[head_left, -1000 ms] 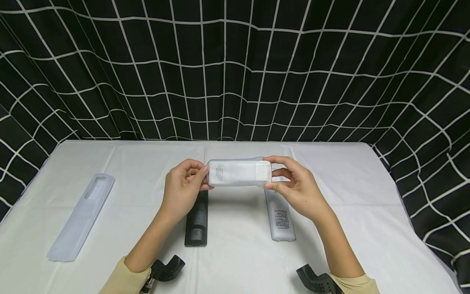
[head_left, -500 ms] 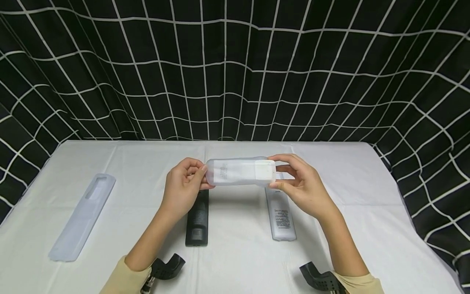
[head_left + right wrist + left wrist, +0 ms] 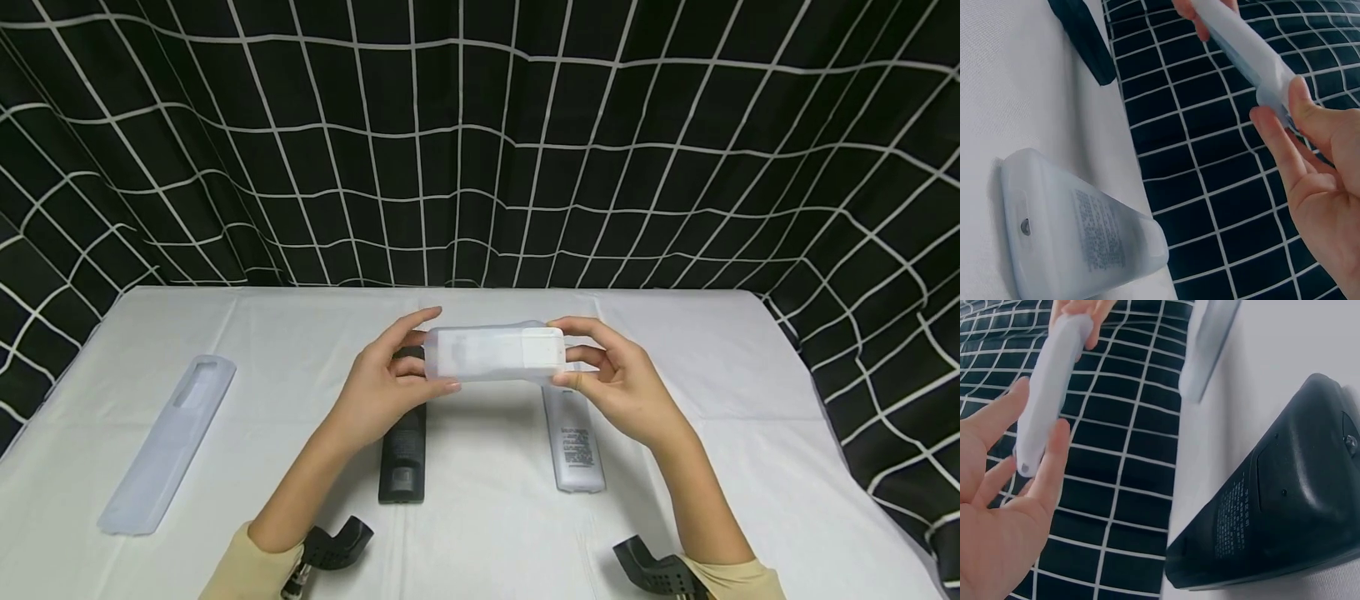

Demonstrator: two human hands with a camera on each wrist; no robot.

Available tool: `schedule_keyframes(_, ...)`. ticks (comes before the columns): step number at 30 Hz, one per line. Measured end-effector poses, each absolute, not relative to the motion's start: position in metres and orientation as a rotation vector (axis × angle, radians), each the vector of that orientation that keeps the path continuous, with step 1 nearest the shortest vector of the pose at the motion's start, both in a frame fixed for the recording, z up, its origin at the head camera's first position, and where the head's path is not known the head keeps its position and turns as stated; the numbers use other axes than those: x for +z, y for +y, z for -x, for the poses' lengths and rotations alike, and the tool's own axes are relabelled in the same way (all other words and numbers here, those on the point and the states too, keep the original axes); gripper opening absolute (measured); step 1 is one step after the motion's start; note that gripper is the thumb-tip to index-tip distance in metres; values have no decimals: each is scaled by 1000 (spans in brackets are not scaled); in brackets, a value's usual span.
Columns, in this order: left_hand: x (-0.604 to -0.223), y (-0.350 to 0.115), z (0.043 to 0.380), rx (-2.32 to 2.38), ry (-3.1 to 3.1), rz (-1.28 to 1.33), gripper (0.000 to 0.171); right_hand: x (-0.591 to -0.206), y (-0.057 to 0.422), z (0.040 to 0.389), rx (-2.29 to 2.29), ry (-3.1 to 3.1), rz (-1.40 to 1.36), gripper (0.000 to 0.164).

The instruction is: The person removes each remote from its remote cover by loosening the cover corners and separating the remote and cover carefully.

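Observation:
A white remote control [image 3: 542, 348] lies level above the table, inside a translucent silicone cover [image 3: 480, 375] with its white right end bare. My right hand [image 3: 622, 383] pinches that end between thumb and fingers. Around the cover's left end, my left hand [image 3: 378, 383] has its fingers spread, the index above the edge and the thumb along the lower edge. In the left wrist view the covered remote [image 3: 1050, 387] runs between those spread fingers; whether they press on it I cannot tell. In the right wrist view, thumb and fingertips meet the remote's end [image 3: 1279, 94].
Below my left hand lies a black remote [image 3: 402, 458] with its back up. Another remote in a translucent cover [image 3: 576, 446] lies below my right hand. A long translucent cover [image 3: 168, 446] is at the table's left. A black gridded curtain [image 3: 480, 150] hangs behind the white tabletop [image 3: 712, 358].
My left hand has loosened its pinch on the cover's left end and spread its fingers around it. The remote has shifted slightly right within the cover, my right hand still holding its end.

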State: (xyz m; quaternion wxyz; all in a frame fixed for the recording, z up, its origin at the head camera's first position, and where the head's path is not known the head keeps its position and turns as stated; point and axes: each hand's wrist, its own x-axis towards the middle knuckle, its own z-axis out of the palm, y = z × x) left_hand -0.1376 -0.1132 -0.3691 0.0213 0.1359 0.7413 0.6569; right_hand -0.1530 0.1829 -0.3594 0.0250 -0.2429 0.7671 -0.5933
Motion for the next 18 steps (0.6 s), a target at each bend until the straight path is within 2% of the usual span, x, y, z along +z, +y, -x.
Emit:
schedule_keyframes(13,-369,-114,136,2059,2253,-457,64,-358,180,152,-1782,2388,699,61)
schedule_keyframes(18,-367,-115,136,2006,2321,-451,63,-360,179,153,-1717,2471,690,56)
